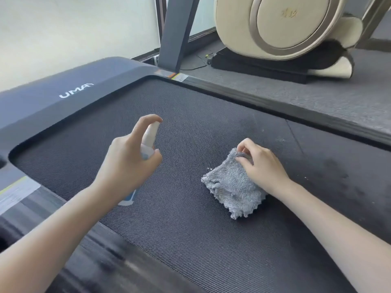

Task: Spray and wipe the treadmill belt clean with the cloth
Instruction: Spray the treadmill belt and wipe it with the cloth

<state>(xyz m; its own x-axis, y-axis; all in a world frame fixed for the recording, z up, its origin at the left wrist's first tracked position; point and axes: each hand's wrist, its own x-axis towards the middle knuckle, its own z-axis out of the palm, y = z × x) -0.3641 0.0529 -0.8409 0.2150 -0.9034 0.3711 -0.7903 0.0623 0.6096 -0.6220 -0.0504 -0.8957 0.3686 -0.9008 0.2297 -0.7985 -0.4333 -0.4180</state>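
The dark textured treadmill belt (190, 240) fills the middle of the head view. My left hand (127, 161) is wrapped around a small clear spray bottle (149, 140), held above the belt's left part with the forefinger on top of the white nozzle. My right hand (260, 166) rests on a crumpled grey cloth (230, 187) lying on the belt, fingers pinching its far edge. Dusty pale specks and smudges show on the belt to the right of the cloth.
The grey motor cover (63, 96) with white lettering lies at the belt's far left end. A grey upright post (177, 32) rises behind it. The side rail (275, 106) borders the far edge. A beige massage chair (292, 28) stands on the carpet beyond.
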